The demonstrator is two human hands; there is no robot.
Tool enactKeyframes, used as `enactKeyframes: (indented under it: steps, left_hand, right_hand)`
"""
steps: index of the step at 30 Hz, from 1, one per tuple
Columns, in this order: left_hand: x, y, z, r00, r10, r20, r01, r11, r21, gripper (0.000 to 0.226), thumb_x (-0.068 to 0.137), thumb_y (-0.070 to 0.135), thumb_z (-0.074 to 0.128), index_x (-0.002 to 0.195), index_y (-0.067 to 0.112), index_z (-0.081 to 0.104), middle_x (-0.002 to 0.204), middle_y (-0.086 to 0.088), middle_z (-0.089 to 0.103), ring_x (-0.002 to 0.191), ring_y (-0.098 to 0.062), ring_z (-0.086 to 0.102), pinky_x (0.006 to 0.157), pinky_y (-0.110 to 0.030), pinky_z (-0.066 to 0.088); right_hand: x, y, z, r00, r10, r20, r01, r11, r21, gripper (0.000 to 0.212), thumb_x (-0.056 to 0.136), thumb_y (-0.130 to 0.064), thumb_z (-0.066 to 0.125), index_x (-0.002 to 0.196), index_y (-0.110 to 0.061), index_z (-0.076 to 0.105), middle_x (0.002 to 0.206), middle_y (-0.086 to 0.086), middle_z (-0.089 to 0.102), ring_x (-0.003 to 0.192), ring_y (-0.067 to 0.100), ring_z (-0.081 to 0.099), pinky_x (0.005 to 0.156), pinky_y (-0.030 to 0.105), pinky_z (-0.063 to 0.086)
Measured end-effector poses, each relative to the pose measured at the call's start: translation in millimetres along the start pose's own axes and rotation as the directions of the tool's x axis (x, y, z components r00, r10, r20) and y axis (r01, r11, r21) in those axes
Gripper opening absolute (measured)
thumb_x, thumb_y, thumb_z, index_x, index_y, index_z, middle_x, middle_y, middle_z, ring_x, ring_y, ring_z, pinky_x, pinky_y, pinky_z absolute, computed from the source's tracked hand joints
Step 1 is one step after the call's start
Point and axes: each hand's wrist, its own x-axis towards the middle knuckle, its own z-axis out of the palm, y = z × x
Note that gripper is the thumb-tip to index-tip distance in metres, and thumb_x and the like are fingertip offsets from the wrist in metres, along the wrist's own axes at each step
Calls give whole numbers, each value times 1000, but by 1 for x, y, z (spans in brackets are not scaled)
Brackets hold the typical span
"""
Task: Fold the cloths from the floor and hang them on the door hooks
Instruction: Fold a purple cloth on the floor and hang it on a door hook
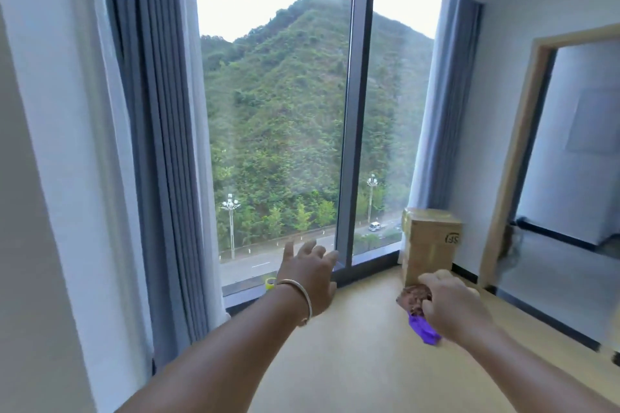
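Note:
My right hand point(448, 305) is closed around a small bundle of cloth: a brown patterned cloth point(414, 298) shows at the fingers and a purple cloth point(423, 330) hangs out below the palm. My left hand point(310, 275), with a thin bangle on the wrist, is held out in front with fingers spread and nothing in it. Both arms reach forward over the pale wooden floor point(352, 362). No door hooks are in view.
A tall window point(278, 117) with a dark frame fills the wall ahead, with grey curtains point(157, 144) on both sides. A cardboard box point(431, 241) stands in the right corner. An open doorway point(557, 161) is at the right. A small green-yellow object point(269, 283) sits on the sill.

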Motion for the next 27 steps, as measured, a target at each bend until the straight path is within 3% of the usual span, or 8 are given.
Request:
enactKeyframes:
  steps: [8,14,19,24,27]
  left_hand:
    - [89,153,36,974,225,-8,-225,970,-93,56,91,42,47,143,26,33,143,-3,42,142,-24,22,115,-58,5]
    - [140,272,49,932,360,-28,-360,919,-162,52,90,39,50,138,26,37,139,-3,45,137,-24,29,113,-55,9]
    - [164,356,50,877,475,-75,-480,856,-193,59,90,42,49,144,27,30,145,-3,40,141,-24,23,115,-56,9]
    - [179,406,32,811,564,-156,-585,775,-240,55,89,44,47,141,28,35,146,-3,38,144,-24,14,115,-56,5]
    - [186,417,26,814,547,-195,-581,755,-304,55,90,47,45,141,32,33,146,1,37,146,-21,10,116,-54,4]
  right_hand:
    - [-19,168,8,970,243,-3,-243,969,-54,41,90,-29,46,130,-31,46,133,-5,48,118,17,50,92,33,41]
    - [-54,272,-3,906,423,-7,-421,900,-115,51,87,-19,40,137,-29,43,134,-5,47,119,17,47,91,33,40]
    - [-80,329,-27,837,546,-25,-546,834,-78,54,83,-13,40,135,-29,44,135,-3,46,118,19,46,93,33,40]
    - [-91,363,-56,793,598,-118,-604,797,-17,45,89,-25,48,133,-30,48,136,-7,47,122,16,43,89,30,39]
    - [-102,377,-69,774,608,-175,-615,788,20,43,89,-30,52,132,-31,50,134,-11,49,122,13,44,90,29,40]
